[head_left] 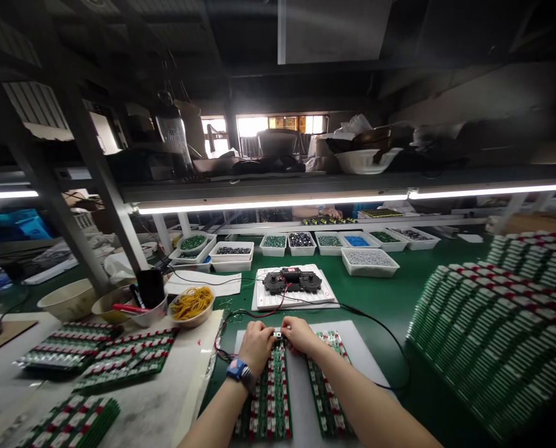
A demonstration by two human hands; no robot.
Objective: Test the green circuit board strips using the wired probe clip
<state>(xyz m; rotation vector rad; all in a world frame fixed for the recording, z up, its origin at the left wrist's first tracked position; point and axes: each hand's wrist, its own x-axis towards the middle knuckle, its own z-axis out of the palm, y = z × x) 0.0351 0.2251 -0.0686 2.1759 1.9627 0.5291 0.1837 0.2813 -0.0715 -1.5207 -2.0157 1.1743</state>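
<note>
My left hand (257,344), with a blue wrist strap (238,371), is closed at the far end of a green circuit board panel (271,392) with rows of white and red parts. From the other side my right hand (300,336) meets it, its fingers pinched. Between the fingertips a small white-and-dark component (278,335) shows at the board's end; whether either hand grips it I cannot tell. Under my right forearm lies a second circuit board panel (322,389). Both panels rest on a pale sheet (301,404).
Stacked circuit boards (483,336) rise at the right; more boards (129,361) lie at left. Ahead, a black twin-speaker unit (291,281) with wires sits on a white tray (327,292). Behind are parts bins (370,269). Rubber bands (191,303) fill a bowl. Another person's hands (327,213) show beyond.
</note>
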